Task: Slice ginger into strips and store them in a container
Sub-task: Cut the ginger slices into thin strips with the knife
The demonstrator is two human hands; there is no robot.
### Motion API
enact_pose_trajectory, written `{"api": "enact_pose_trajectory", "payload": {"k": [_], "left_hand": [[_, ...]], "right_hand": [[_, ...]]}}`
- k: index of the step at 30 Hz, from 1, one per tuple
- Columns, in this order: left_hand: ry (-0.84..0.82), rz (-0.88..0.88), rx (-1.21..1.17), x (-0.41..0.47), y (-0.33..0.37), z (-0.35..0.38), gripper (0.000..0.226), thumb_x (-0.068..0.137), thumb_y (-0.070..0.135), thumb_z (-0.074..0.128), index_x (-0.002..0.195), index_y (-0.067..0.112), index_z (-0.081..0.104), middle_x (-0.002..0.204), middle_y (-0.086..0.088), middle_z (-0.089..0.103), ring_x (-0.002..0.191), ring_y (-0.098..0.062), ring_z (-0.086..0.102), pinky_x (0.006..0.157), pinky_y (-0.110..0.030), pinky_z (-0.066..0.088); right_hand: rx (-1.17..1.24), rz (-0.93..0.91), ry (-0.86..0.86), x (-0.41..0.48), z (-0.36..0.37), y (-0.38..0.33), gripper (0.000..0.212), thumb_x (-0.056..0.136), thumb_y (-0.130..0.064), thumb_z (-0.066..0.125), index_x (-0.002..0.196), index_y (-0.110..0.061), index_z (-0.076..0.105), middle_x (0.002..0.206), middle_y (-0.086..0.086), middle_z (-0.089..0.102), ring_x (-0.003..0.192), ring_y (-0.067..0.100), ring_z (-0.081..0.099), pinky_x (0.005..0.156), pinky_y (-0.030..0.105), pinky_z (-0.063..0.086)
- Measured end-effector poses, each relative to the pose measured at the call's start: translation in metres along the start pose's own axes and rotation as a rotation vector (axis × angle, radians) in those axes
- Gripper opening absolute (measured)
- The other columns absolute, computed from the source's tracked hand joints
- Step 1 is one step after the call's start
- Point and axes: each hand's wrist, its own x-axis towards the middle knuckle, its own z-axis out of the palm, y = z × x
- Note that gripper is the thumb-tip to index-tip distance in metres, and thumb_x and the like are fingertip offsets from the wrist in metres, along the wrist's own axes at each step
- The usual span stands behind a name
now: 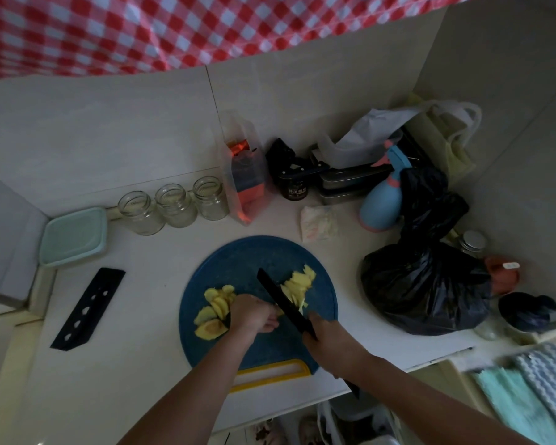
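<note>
A round blue cutting board (238,258) with a yellow handle lies on the white counter. Yellow ginger slices (214,311) sit at the board's left, and cut ginger pieces (297,282) lie on the right of the blade. My left hand (254,316) presses down on ginger at the board's middle, fingers curled over it. My right hand (329,343) grips the handle of a black knife (281,301), whose blade runs up and left across the board, right beside my left fingertips. A pale green lidded container (73,237) stands at the far left.
Three empty glass jars (174,205) line the wall behind the board. A black knife sheath (89,308) lies left of the board. A black bin bag (427,284), a blue spray bottle (382,200) and boxes crowd the right. The counter edge runs just below the board.
</note>
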Motion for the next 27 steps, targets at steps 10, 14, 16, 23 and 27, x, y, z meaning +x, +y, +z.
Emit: {"api": "enact_pose_trajectory", "payload": {"k": [10, 14, 16, 23, 27], "left_hand": [[0.027, 0.030, 0.017, 0.001, 0.003, 0.002, 0.010, 0.085, -0.004, 0.062, 0.075, -0.002, 0.060, 0.066, -0.016, 0.061, 0.057, -0.022, 0.061, 0.044, -0.023, 0.052], [0.039, 0.047, 0.018, -0.001, 0.004, 0.002, 0.016, 0.087, -0.007, 0.057, 0.072, -0.002, 0.060, 0.064, -0.016, 0.061, 0.056, -0.022, 0.061, 0.044, -0.023, 0.053], [0.031, 0.050, 0.017, -0.003, 0.004, 0.002, 0.016, 0.087, -0.005, 0.058, 0.072, 0.000, 0.061, 0.065, -0.015, 0.061, 0.057, -0.021, 0.061, 0.044, -0.022, 0.053], [0.024, 0.041, -0.035, -0.007, 0.001, 0.000, 0.014, 0.083, -0.003, 0.066, 0.072, 0.003, 0.060, 0.071, -0.016, 0.064, 0.063, -0.021, 0.063, 0.051, -0.023, 0.055], [0.023, 0.006, -0.096, -0.007, 0.000, 0.000, 0.009, 0.086, -0.004, 0.061, 0.080, 0.002, 0.061, 0.074, -0.016, 0.062, 0.064, -0.021, 0.062, 0.048, -0.022, 0.055]], "right_hand": [[-0.015, 0.013, -0.035, 0.009, 0.011, -0.001, 0.007, 0.099, -0.014, 0.038, 0.104, -0.010, 0.040, 0.073, -0.002, 0.049, 0.056, 0.005, 0.044, 0.044, 0.010, 0.031], [-0.029, 0.014, -0.048, 0.017, 0.016, -0.008, 0.024, 0.099, -0.016, 0.039, 0.120, -0.006, 0.041, 0.102, 0.013, 0.062, 0.084, 0.020, 0.060, 0.068, 0.024, 0.049], [-0.040, 0.029, -0.047, 0.024, 0.014, -0.011, 0.023, 0.099, -0.017, 0.038, 0.118, -0.006, 0.043, 0.107, 0.014, 0.063, 0.087, 0.021, 0.060, 0.073, 0.027, 0.047], [0.089, 0.055, -0.020, 0.033, 0.010, -0.004, 0.005, 0.098, -0.017, 0.041, 0.094, -0.015, 0.042, 0.078, -0.005, 0.050, 0.067, 0.007, 0.047, 0.054, 0.013, 0.036], [0.139, 0.071, 0.011, 0.024, 0.007, 0.000, 0.009, 0.098, -0.017, 0.040, 0.098, -0.011, 0.047, 0.075, -0.004, 0.049, 0.059, 0.002, 0.045, 0.050, 0.013, 0.040]]}}
